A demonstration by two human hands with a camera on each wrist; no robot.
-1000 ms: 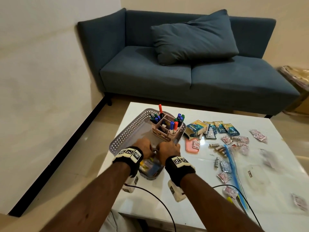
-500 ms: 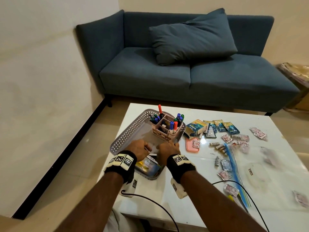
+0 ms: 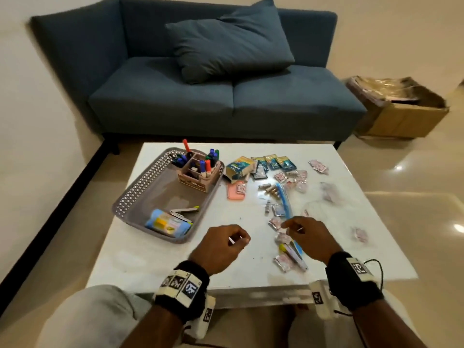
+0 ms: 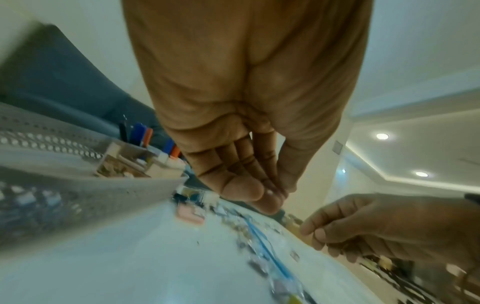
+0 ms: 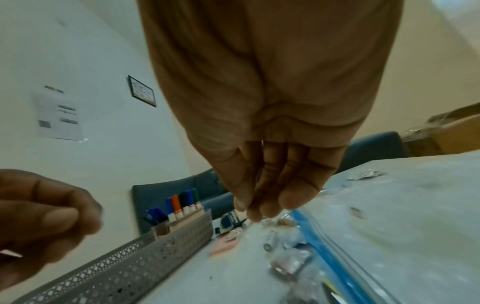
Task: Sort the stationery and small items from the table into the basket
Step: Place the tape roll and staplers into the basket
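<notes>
Just beyond and to the left of the left hand (image 3: 222,243), the grey perforated basket (image 3: 130,194) is seen on the white table (image 3: 160,257), its near corner close to the knuckles but not touched. Inside the basket, at the end nearest that hand, a blue and yellow packet (image 3: 167,225) is laid flat, with a small folded metal tool (image 3: 184,210) just behind it; at the far end a pink divided organiser (image 3: 198,175) is stood upright and filled with markers (image 3: 208,164).

The left hand is held above the table with its fingers loosely curled toward the palm; nothing is seen between them in the left wrist view, and no item is gripped. The right hand (image 3: 310,241) is held well apart to the other side, palm down, its fingers (image 5: 296,197) bent and drawn together above the scattered items. Whether anything is pinched between those fingertips cannot be told, since the view is blurred there.

Beneath and just ahead of the right hand, small foil sachets (image 3: 276,223) are strewn over the table, and a clear zip bag with a blue strip (image 3: 285,202) runs from under the hand outward. Beyond the fingertips a row of small batteries (image 3: 270,190) is laid. Farther out, between the two hands' lines of reach, a pink eraser-like tray (image 3: 236,192) and a blue-green carton (image 3: 238,167) are set beside the basket's right wall, with flat teal packets (image 3: 278,162) next to them. More sachets are scattered to the right of the right hand.
</notes>
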